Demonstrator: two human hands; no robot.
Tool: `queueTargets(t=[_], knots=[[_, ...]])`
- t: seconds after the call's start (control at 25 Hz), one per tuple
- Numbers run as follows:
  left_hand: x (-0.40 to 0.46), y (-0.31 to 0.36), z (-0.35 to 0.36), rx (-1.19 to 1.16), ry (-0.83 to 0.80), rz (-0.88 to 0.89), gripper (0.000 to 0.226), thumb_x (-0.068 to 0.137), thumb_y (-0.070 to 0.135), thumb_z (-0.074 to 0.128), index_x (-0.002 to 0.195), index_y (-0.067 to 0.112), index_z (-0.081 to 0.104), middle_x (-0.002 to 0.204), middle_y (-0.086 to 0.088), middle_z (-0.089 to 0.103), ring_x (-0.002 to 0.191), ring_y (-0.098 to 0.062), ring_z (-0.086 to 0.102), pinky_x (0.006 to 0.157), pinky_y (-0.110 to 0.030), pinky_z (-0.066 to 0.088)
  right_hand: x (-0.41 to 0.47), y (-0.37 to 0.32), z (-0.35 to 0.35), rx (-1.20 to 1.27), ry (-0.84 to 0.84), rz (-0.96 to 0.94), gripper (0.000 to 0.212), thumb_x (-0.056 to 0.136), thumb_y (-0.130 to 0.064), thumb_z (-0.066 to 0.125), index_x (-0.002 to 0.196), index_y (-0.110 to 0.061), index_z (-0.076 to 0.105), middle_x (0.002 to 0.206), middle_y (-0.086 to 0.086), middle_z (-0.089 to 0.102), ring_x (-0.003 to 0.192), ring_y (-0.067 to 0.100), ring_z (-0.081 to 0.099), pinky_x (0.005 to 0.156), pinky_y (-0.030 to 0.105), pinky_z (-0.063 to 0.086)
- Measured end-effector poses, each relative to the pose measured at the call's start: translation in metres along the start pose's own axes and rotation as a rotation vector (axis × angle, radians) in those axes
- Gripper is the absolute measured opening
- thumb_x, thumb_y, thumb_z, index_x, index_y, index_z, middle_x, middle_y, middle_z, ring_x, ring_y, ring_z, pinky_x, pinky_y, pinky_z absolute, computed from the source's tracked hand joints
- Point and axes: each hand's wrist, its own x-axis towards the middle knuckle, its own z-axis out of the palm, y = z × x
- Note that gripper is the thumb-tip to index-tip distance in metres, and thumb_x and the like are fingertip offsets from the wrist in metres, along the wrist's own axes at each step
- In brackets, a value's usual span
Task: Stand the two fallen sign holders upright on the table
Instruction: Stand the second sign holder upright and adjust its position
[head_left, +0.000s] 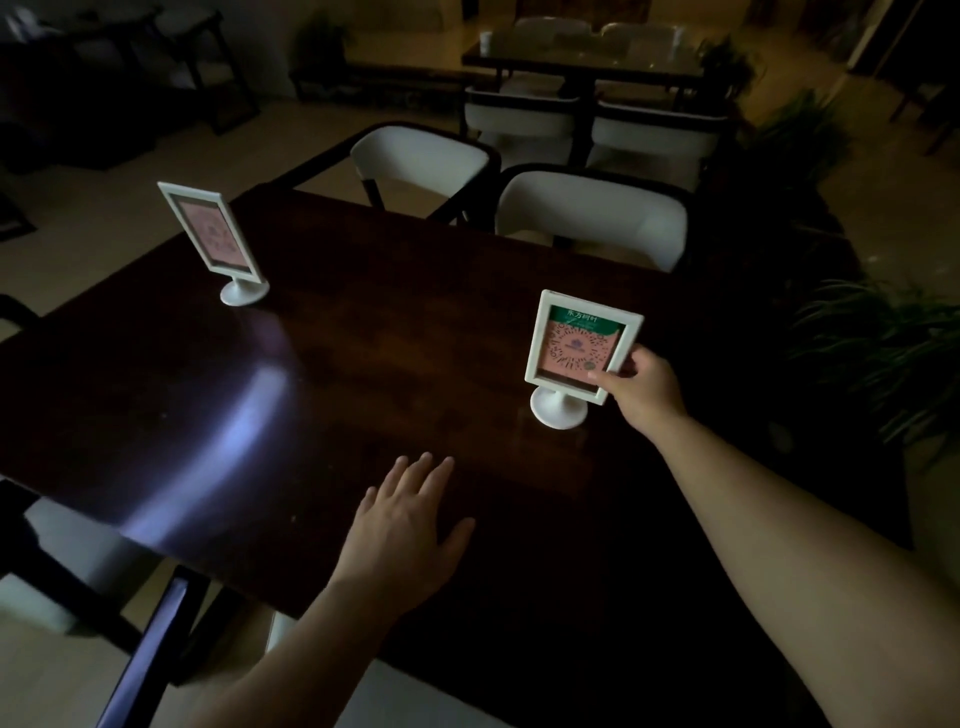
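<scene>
Pinching the lower right corner of the near sign holder (579, 351), the fingers (615, 378) of the right hand (644, 387) close on the white frame, thumb across its front edge and the others hidden behind it. Just left of those fingertips the frame shows a pink card with a green band along the top. Directly below and a little left of the grip, the holder's round white foot sits on the table (363, 364), and the frame stands roughly upright, leaning slightly. The bare right forearm runs back from the hand toward the lower right corner of the view.

Well to the left of and nearer than that grip, the left hand (402, 540) lies palm down on the dark wood with its fingers spread and flat, holding nothing, close to the table's near edge.

Far to the left of both hands, toward the table's far left corner, the far sign holder (208, 228) stands upright on its own round foot, untouched, with a pink card in its white frame. Beyond the table's far edge, past the right hand, two white chairs (592, 218) are drawn up side by side.
</scene>
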Motion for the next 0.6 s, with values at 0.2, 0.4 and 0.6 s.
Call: queueTargets(t=[0.2,0.4,0.6], knots=[[0.051,0.039,-0.002,0.014,-0.014,0.013,0.080,0.089,0.063,0.049,0.156,0.031,0.018,0.165,0.000,0.020,0.152,-0.024,0.008,0.119,-0.054,0.020,0.012,0.002,0.005,-0.044,0.034,-0.072,0.025,0.084,-0.024,0.077,0.106,-0.018,0.070,0.102,0.001,0.072,0.092,0.020,0.068,0.076,0.031,0.053],[0.084,0.051,-0.002,0.037,-0.019,0.034,0.080,0.090,0.062,0.049,0.156,0.029,0.020,0.164,-0.003,0.025,0.151,-0.026,0.015,0.116,-0.053,0.025,0.029,0.004,0.002,-0.081,0.050,-0.102,0.022,0.085,-0.025,0.076,0.105,-0.016,0.070,0.100,0.001,0.071,0.086,0.016,0.064,0.070,0.026,0.046],[0.110,0.057,0.000,0.023,-0.029,0.011,0.079,0.089,0.061,0.052,0.155,0.028,0.021,0.161,-0.002,0.030,0.149,-0.026,0.021,0.112,-0.051,0.033,0.052,0.008,0.000,-0.107,0.065,-0.136,0.026,0.086,-0.024,0.075,0.108,-0.011,0.069,0.102,0.008,0.072,0.089,0.024,0.068,0.072,0.032,0.053]])
